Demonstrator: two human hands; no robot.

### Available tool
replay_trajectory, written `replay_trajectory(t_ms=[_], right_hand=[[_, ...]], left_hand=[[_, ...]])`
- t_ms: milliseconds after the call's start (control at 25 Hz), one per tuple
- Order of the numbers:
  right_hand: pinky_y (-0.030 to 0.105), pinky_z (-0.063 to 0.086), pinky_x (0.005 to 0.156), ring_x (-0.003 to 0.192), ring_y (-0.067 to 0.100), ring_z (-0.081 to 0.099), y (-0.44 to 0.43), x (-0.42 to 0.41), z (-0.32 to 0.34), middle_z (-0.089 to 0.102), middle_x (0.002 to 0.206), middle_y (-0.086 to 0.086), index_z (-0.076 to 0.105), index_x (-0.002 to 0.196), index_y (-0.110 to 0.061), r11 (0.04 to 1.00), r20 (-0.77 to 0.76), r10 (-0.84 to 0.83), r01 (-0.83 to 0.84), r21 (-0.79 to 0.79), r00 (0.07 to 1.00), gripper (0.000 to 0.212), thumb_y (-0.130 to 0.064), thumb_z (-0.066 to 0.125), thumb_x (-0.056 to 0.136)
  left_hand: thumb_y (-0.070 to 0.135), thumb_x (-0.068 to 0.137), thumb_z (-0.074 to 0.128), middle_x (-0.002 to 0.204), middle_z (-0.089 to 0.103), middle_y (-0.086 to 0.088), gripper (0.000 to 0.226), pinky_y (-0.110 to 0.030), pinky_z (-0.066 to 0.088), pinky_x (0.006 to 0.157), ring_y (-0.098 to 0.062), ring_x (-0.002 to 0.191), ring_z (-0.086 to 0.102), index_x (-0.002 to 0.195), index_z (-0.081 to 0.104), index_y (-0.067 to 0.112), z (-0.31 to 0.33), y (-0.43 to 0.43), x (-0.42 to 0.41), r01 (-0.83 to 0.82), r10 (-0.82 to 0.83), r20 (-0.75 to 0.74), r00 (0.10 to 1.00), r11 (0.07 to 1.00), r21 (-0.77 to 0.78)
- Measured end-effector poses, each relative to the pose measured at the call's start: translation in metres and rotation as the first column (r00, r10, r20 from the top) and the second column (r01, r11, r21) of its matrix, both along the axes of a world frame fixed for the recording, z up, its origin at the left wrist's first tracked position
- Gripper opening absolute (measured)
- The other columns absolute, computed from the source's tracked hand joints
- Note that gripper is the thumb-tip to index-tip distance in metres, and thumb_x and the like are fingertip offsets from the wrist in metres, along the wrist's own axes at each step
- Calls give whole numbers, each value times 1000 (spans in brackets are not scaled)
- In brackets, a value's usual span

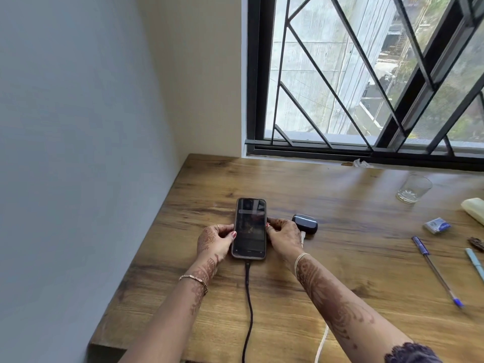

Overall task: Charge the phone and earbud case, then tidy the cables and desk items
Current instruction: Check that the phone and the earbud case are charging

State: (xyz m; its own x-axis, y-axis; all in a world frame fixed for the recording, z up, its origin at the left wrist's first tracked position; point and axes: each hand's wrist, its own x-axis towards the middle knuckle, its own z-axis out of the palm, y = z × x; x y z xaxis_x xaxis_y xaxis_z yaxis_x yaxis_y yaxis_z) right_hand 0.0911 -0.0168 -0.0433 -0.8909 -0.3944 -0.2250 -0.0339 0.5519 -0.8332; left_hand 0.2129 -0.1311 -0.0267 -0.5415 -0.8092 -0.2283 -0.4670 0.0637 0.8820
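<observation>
A dark phone point(250, 227) lies face up on the wooden desk point(340, 271), its screen dimly lit. A black cable point(248, 305) is plugged into its near end and runs off the front edge. My left hand point(216, 241) grips the phone's left edge with thumb and fingers. My right hand point(284, 235) grips its right edge. Just right of that hand sits a dark earbud case point(305, 223) with a white cable point(322, 344) plugged into it, mostly hidden under my right forearm.
An empty glass point(413, 188) stands at the back right near the window sill. A small blue-and-white packet point(436, 225), a blue pen point(437, 271), a light-blue pen point(475, 263) and a pale yellow object point(474, 209) lie at the right. A wall bounds the desk's left side.
</observation>
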Motion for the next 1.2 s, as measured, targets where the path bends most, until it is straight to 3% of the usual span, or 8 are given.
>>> replay_trajectory(t_ms=[240, 520, 840, 960, 1120, 1200], right_hand=[[26, 47, 97, 104, 13, 65, 4, 2, 9, 73, 106, -4, 73, 107, -25, 999, -35, 32, -31, 29, 999, 21, -26, 63, 88], [23, 47, 94, 106, 15, 65, 4, 4, 11, 72, 110, -2, 72, 111, -23, 998, -52, 26, -24, 55, 998, 24, -26, 64, 88], [33, 40, 107, 113, 19, 61, 5, 2, 9, 71, 114, 1, 71, 111, -21, 994, -97, 41, -31, 103, 994, 24, -24, 62, 89], [40, 41, 108, 110, 21, 63, 7, 5, 11, 71, 113, 2, 70, 113, -19, 994, -100, 62, -52, 95, 993, 26, -24, 62, 89], [41, 55, 91, 96, 22, 69, 26, 7, 16, 73, 103, 3, 71, 106, -19, 997, -138, -44, 34, -70, 989, 21, -18, 65, 86], [39, 55, 89, 90, 22, 70, 43, 7, 21, 75, 97, 3, 72, 101, -21, 992, -184, -110, 98, -75, 977, 18, -16, 65, 85]], left_hand=[[16, 84, 69, 107, 73, -1, 22, -16, 44, 85, -9, 91, 64, 106, 72, 15, -1, -1, -1, 21, -21, 48, 999, 1000, -12], [16, 86, 67, 109, 72, -2, 23, -18, 45, 89, -14, 101, 66, 109, 71, 15, -4, -2, -3, 53, -49, 83, 995, 998, -45], [22, 93, 56, 122, 66, 3, 31, -22, 42, 94, -15, 112, 61, 123, 62, 22, 6, -2, 0, 199, -175, 244, 954, 977, -79], [22, 93, 55, 123, 63, 1, 36, -20, 41, 90, -14, 112, 59, 129, 56, 20, 13, 1, 1, 212, -194, 221, 956, 975, -61], [18, 89, 58, 117, 61, -3, 28, -24, 46, 89, -15, 103, 59, 117, 59, 21, 18, 12, -3, 122, -104, 119, 987, 979, -160], [16, 88, 59, 115, 61, -4, 26, -26, 47, 91, -15, 101, 60, 113, 61, 21, 22, 26, -9, 139, -130, 54, 990, 969, -206]])
